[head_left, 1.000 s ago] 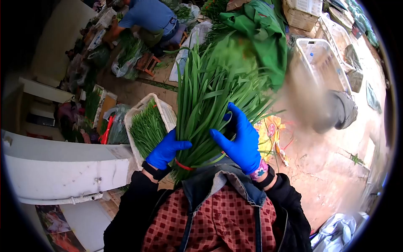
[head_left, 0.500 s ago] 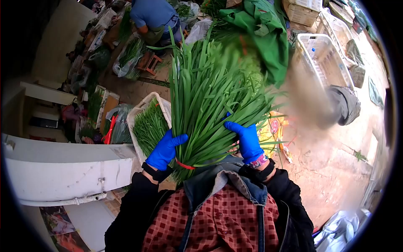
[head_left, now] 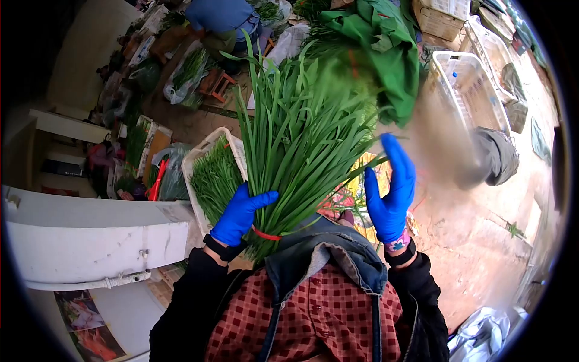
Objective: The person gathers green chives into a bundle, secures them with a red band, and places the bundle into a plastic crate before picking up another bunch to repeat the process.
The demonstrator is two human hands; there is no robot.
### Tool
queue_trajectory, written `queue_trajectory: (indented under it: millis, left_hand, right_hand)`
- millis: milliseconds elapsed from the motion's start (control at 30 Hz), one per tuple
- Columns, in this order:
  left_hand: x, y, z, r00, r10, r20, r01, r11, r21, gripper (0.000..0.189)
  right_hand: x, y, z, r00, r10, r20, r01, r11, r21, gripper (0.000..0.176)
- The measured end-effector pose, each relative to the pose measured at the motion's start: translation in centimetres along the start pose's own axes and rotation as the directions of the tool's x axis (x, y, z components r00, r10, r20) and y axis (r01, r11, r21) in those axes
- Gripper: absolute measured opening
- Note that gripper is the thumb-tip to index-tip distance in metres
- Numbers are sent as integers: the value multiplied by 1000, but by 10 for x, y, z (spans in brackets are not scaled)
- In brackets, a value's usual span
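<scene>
Left hand's grip [head_left: 237, 214]: partly closed, thumb across the leafy green bunch [head_left: 295, 145], above its red band [head_left: 266, 234]. Right hand's grip [head_left: 393, 192]: open, fingers raised, beside the leaf tips. Left of the bunch: white basket [head_left: 240, 158] holding greens [head_left: 214, 181].

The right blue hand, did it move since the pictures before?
Yes, to the right: before, the right hand was left of most of the yellow bag; now it covers part of it.
</scene>
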State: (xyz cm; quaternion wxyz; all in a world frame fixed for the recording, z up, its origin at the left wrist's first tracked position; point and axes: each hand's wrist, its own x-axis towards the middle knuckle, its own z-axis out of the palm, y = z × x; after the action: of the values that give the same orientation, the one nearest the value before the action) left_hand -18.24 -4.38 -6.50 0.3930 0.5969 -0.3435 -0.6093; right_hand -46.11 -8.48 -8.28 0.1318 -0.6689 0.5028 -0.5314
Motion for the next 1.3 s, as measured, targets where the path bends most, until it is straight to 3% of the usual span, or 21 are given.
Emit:
queue_trajectory:
  millis: [33, 67, 133, 233, 333, 467, 533, 567, 667, 700, 733, 800, 833, 867, 933, 967, 1000, 1067, 1233, 1300]
  left_hand:
    - [0, 0, 2, 1000, -11, -2, 11, 1000, 27, 57]
    - [1, 0, 6, 1000, -13, 2, 13, 999, 32, 57]
    - [2, -1, 11, 999, 31, 42, -29, 999, -30, 56]
    - [7, -6, 5, 998, 44, 50, -44, 999, 5, 56]
    - [8, -8, 0, 1000, 24, 11, -24, 1000, -10, 55]
    - [9, -9, -1, 1000, 16, -24, -16, 1000, -2, 53]
    - [10, -11, 0, 998, 30, -62, -29, 999, 19, 51]
    - [10, -10, 0, 998, 24, -61, -23, 1000, 19, 51]
    - [8, -6, 2, 999, 6, -48, -6, 1000, 16, 50]
    - [8, -4, 4, 998, 12, -55, -11, 1000, 28, 49]
    - [7, -2, 6, 998, 18, -63, -16, 999, 39, 49]
    - [5, 1, 10, 997, 23, -69, -19, 998, 61, 49]
    - [3, 1, 12, 997, 26, -72, -20, 996, 82, 49]
    - [3, 0, 13, 997, 22, -68, -17, 996, 82, 49]
    - [3, -1, 14, 999, 28, -46, -25, 997, 71, 49]
    - [3, 0, 14, 999, 29, -46, -25, 997, 71, 49]
    - [2, 1, 15, 998, 31, -51, -27, 997, 67, 50]
    - [2, 1, 16, 998, 32, -59, -29, 998, 63, 50]
    - [2, -2, 15, 995, 64, -77, -58, 995, 84, 50]
    - [2, -1, 16, 994, 68, -81, -60, 994, 92, 50]
  right_hand:
    - [9, -12, -1, 973, -167, 158, 177, 983, -54, 58]
    - [11, -23, 6, 919, -229, 321, 279, 953, -120, 55]
    - [14, -34, 35, 825, -382, 416, 448, 891, -71, 48]
    - [4, -21, 65, 797, -398, 454, 462, 886, -33, 40]
    - [-8, -9, 65, 788, -309, 533, 420, 902, -98, 31]
    - [-21, 2, 59, 869, -271, 414, 298, 955, -2, 25]
    - [-24, 6, 57, 954, -149, 259, 87, 968, 237, 28]
    - [-25, 7, 56, 954, -143, 262, 81, 968, 236, 28]
    - [-19, 12, 59, 923, 225, 312, -370, 741, 560, 40]
    - [-18, 16, 59, 900, 248, 358, -419, 714, 560, 43]
    - [-15, 17, 58, 899, 250, 358, -422, 713, 561, 43]
    - [-1, 16, 53, 968, 167, 188, -242, 830, 502, 44]
    - [17, 6, 42, 994, -2, 107, -38, 929, 367, 46]
    - [22, 1, 41, 994, 2, 108, -42, 931, 364, 46]
    - [29, -6, 43, 965, -9, 263, -75, 948, 309, 46]
    - [26, 3, 53, 964, -4, 265, -44, 984, 172, 44]
    - [23, 9, 57, 964, -6, 265, -42, 984, 173, 44]
    - [19, 18, 62, 909, 200, 366, -282, 941, 186, 43]
    - [18, 35, 68, 859, 171, 483, -371, 857, 356, 38]
    - [22, 38, 70, 770, 236, 593, -557, 702, 444, 31]
